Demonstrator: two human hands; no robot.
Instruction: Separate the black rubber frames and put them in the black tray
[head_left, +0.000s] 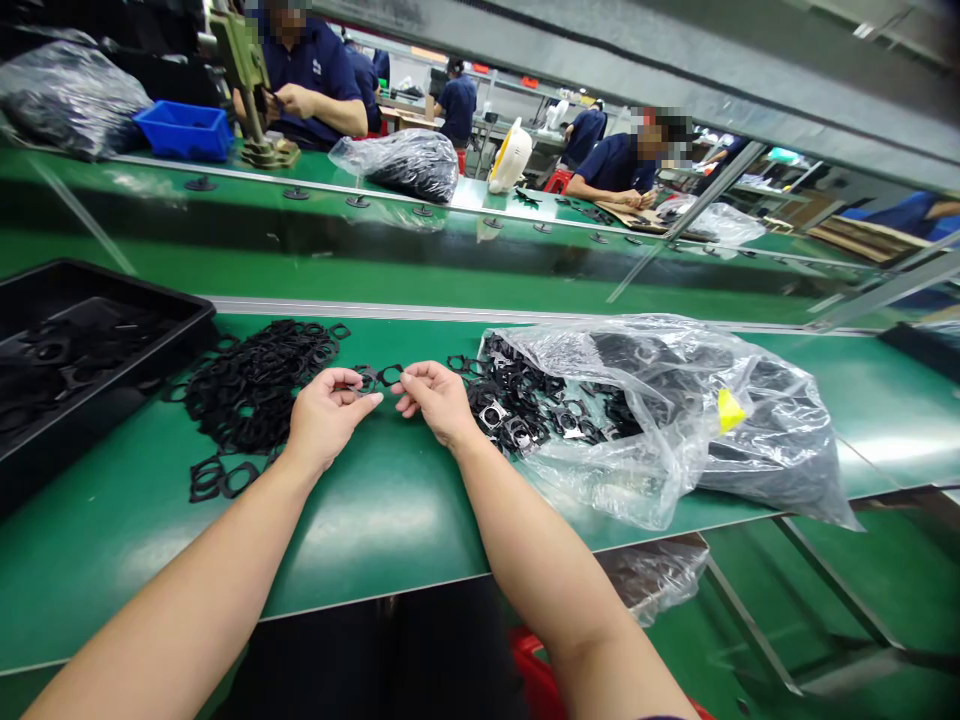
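Over the green tabletop (390,520), my left hand (330,415) pinches a thin black ring-shaped part (365,378) between thumb and fingers. Close beside it, my right hand (435,400) grips the edge of another black ring-shaped part (391,375). Whether the two parts touch is too small to tell. Left of my hands lies a heap of similar black parts (255,385), with a few loose ones (217,480) in front of it. To the right, more black and silvery parts (517,400) spill from the mouth of a clear plastic bag (660,400).
A black tray (172,310) holding dark parts stands at the left. A yellow label (729,410) sits on the bag. Beyond a gap, another bench carries a blue bin (185,130), a hand press (247,90) and a bag (412,165). Several people work there.
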